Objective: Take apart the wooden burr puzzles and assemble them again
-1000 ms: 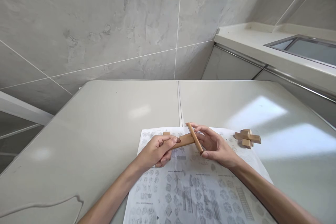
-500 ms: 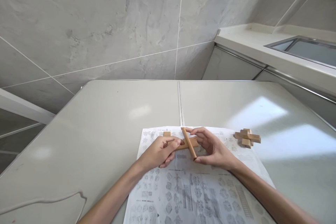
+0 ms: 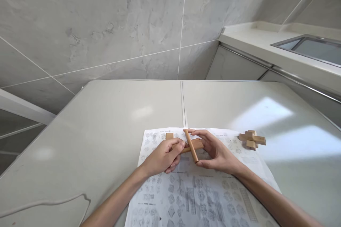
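My left hand (image 3: 165,156) is closed around one end of a flat wooden puzzle piece (image 3: 196,144). A slim wooden stick (image 3: 191,147) lies crosswise over that piece. My right hand (image 3: 215,152) grips the stick by its two ends, thumb at the near end and a fingertip at the far end. Beyond my left hand a small wooden block (image 3: 169,136) rests on the printed sheet (image 3: 176,191). How the stick and the flat piece meet underneath is hidden.
An assembled wooden cross-shaped puzzle (image 3: 252,139) sits at the sheet's right edge. The light table (image 3: 93,131) has a seam down its middle. A pale cord (image 3: 45,203) lies at lower left. A counter with a sink (image 3: 311,48) stands at far right.
The flat piece has tilted and turned slightly within my left hand, which moved a little to the right. My right hand keeps its hold on the stick.
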A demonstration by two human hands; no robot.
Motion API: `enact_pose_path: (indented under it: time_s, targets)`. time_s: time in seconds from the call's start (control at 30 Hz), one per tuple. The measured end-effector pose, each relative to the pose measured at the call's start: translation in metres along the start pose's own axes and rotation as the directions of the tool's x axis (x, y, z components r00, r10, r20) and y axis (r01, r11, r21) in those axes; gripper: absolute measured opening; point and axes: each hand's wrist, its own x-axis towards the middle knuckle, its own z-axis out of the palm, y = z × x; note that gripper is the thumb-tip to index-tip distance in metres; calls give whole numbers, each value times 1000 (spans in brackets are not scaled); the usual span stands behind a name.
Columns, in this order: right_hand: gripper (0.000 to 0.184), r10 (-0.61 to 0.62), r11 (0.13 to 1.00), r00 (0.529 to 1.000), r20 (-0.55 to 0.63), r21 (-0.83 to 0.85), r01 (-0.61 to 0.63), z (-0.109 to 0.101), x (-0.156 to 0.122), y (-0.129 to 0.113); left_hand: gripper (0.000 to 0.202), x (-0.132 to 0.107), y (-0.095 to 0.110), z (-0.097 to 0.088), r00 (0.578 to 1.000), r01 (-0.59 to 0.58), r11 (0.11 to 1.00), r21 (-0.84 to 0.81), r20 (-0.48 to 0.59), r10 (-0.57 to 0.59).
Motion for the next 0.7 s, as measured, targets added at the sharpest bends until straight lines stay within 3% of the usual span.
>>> enact_pose_path:
  time_s: [0.4, 0.5, 0.6, 0.7]
  targets:
    - [77, -12, 1000, 1000, 7, 0, 12, 1, 1, 0, 44, 0, 3, 0, 998, -60, 997, -40, -27, 59]
    - [78, -30, 999, 999, -13, 10, 30, 3, 3, -2, 43, 0, 6, -1, 973, -153, 985, -76, -188, 137]
    - [70, -18, 1000, 1000, -18, -10, 18, 4, 4, -5, 42, 1, 7, -3, 897, -230, 972, -55, -398, 190]
    - [62, 3, 999, 1000, -15, -38, -4, 5, 3, -8, 42, 3, 5, -4, 834, -252, 967, -33, -514, 200]
